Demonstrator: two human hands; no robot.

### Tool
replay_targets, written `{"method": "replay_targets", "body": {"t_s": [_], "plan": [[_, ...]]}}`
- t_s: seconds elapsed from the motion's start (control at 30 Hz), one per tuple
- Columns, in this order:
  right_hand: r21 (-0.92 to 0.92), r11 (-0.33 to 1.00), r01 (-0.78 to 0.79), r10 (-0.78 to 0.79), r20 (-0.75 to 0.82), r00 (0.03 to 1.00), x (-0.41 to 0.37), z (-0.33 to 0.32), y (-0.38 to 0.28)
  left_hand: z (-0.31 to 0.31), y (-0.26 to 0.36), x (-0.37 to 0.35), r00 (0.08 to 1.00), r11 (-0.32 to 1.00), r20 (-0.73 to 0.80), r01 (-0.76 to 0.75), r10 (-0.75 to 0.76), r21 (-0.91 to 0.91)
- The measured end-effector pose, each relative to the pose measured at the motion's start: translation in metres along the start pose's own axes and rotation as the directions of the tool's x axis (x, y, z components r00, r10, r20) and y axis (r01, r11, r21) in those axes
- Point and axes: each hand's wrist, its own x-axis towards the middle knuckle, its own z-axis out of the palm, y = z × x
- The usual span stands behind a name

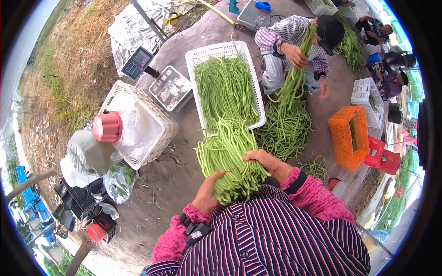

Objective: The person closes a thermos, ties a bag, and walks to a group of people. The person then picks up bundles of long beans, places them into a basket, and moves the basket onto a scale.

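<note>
A thick bundle of long green beans lies across my two hands, close to my chest. A thin red band runs around it near the cut ends. My left hand grips the bundle's left side, with the thumb on top near the band. On the right side my right hand is closed round it; the fingers underneath are hidden. The far end of the bundle reaches the near rim of a white plastic crate, in which more long beans lie lengthwise.
A heap of loose beans lies right of the crate. Behind it a crouching person holds up a bunch of beans. A scale and a bag-lined crate stand left, an orange crate right.
</note>
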Motion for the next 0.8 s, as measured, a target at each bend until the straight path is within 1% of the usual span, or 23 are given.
{"method": "replay_targets", "body": {"t_s": [0.1, 0.13, 0.23, 0.37, 0.4, 0.5, 0.67, 0.8], "plan": [[0.066, 0.998, -0.011, 0.012, -0.021, 1.000, 0.011, -0.005, 0.016, 0.001, 0.013, 0.000, 0.997, 0.996, 0.007, 0.070, -0.070, 0.058], [0.033, 0.999, 0.008, -0.007, -0.038, 0.999, 0.012, -0.006, 0.019, 0.004, 0.016, 0.000, 0.996, 0.993, -0.006, 0.088, -0.088, 0.077], [0.121, 0.992, -0.035, 0.041, -0.050, 0.998, 0.006, -0.003, 0.022, 0.000, 0.021, 0.006, 0.989, 0.982, -0.015, 0.145, -0.144, 0.118], [0.212, 0.974, -0.077, 0.081, -0.010, 0.997, 0.012, -0.014, 0.029, 0.007, 0.027, 0.013, 0.970, 0.963, -0.018, 0.241, -0.241, 0.121], [0.229, 0.971, -0.062, 0.068, -0.021, 0.997, 0.014, -0.015, 0.029, 0.009, 0.028, 0.014, 0.973, 0.960, -0.040, 0.231, -0.228, 0.157], [0.211, 0.976, -0.060, 0.069, -0.035, 0.997, 0.020, -0.020, 0.023, 0.018, 0.029, 0.015, 0.978, 0.963, -0.079, 0.204, -0.193, 0.177], [0.208, 0.977, -0.035, 0.041, -0.021, 0.999, 0.020, -0.031, 0.009, 0.044, 0.026, 0.018, 0.983, 0.970, -0.084, 0.174, -0.162, 0.172], [0.220, 0.975, -0.017, 0.021, -0.013, 1.000, 0.020, -0.042, 0.003, 0.046, 0.023, 0.031, 0.985, 0.967, -0.100, 0.160, -0.142, 0.199]]}}
